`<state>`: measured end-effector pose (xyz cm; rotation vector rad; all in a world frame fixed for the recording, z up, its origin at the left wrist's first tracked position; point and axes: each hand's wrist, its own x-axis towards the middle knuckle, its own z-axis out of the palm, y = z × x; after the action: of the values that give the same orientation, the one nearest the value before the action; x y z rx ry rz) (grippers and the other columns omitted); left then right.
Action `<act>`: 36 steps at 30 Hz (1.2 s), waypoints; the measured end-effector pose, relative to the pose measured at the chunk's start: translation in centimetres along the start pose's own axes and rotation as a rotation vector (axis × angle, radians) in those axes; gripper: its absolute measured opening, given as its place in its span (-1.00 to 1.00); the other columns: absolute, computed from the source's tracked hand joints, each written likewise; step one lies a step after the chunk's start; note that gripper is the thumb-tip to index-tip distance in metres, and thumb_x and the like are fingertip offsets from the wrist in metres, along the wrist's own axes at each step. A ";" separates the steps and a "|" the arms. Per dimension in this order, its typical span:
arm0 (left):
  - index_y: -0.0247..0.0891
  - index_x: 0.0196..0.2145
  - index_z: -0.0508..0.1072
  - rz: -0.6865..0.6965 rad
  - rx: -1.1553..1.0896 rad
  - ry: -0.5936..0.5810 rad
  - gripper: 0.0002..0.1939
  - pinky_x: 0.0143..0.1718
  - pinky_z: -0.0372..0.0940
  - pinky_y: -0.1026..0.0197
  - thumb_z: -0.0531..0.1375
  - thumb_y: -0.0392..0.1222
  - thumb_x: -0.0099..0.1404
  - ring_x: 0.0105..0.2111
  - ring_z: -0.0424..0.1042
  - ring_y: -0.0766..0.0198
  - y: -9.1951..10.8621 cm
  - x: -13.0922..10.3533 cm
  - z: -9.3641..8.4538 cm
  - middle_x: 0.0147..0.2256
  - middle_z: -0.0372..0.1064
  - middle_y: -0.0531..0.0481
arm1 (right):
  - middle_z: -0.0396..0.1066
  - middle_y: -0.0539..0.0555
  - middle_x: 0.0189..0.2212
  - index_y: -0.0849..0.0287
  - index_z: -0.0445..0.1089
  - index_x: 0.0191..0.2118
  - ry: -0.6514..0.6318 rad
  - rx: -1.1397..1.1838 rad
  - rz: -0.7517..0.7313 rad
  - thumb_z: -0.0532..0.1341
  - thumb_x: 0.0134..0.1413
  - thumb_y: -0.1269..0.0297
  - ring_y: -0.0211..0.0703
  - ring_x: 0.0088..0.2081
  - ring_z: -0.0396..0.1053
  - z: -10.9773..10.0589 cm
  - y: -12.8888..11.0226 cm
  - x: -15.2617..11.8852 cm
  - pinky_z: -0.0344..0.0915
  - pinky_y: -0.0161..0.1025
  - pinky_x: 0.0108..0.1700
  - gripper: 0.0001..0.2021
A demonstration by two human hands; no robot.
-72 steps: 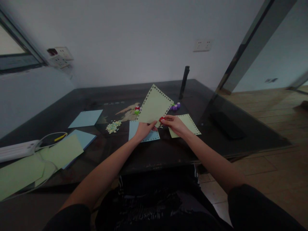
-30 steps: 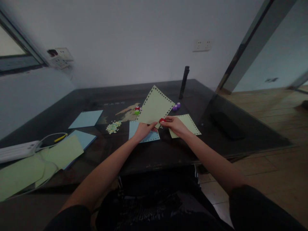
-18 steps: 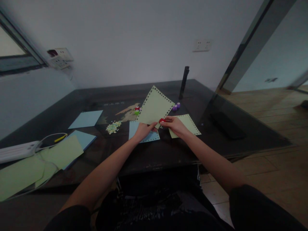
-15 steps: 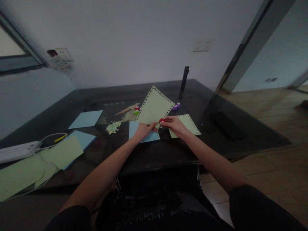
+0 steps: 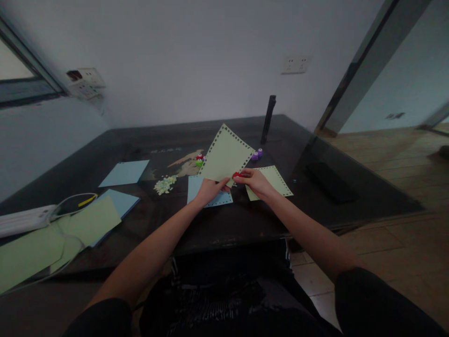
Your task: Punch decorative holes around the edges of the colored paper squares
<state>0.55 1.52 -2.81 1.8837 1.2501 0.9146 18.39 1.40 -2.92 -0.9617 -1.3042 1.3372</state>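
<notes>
A pale green sheet with small holes along its edges is raised and tilted over the table. My left hand pinches its bottom corner. In my right hand is a small red punch, at the sheet's lower right edge. Beneath my left hand lies a blue sheet with punched edges. Another punched green sheet lies under and beside my right hand. Small purple punches stand behind the raised sheet's right side, and red and green ones sit at its left.
Paper bits lie in a pile left of centre. Further left are a blue sheet, stacked green paper and a white power strip with a cable. A black upright post and a dark flat object are on the right.
The hands and the raised sheet have hardly moved. The view has shifted very slightly.
</notes>
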 end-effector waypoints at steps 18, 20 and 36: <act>-0.32 -0.53 0.45 0.005 -0.029 -0.011 -0.71 -0.38 0.35 0.30 0.09 -0.14 0.25 -0.57 0.41 0.32 0.3 -0.3 0.2 -0.58 0.46 -0.03 | 0.48 0.04 -0.44 0.16 0.45 -0.46 0.031 0.058 -0.003 0.43 -0.41 0.23 -0.14 -0.34 0.40 -0.1 0.3 0.3 0.27 -0.11 -0.13 -0.72; -0.32 -0.52 0.45 0.003 -0.024 -0.012 -0.71 -0.37 0.35 0.30 0.09 -0.14 0.25 -0.57 0.42 0.32 0.3 -0.3 0.2 -0.58 0.46 -0.03 | 0.48 0.04 -0.44 0.16 0.45 -0.46 0.030 0.057 -0.007 0.43 -0.41 0.23 -0.15 -0.35 0.40 0.0 0.2 0.3 0.27 -0.12 -0.14 -0.73; -0.30 -0.57 0.44 -0.009 -0.008 0.016 -0.70 -0.32 0.36 0.28 0.10 -0.16 0.25 -0.55 0.44 0.30 0.6 -0.2 -0.2 -0.59 0.47 -0.03 | 0.47 0.06 -0.39 0.15 0.45 -0.42 0.017 -0.007 -0.021 0.41 -0.35 0.20 -0.12 -0.28 0.39 0.3 -0.7 -0.1 0.24 -0.10 -0.09 -0.74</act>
<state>0.63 1.17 -2.22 1.8668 1.2621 0.9302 18.17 1.19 -2.22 -0.9598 -1.3041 1.3069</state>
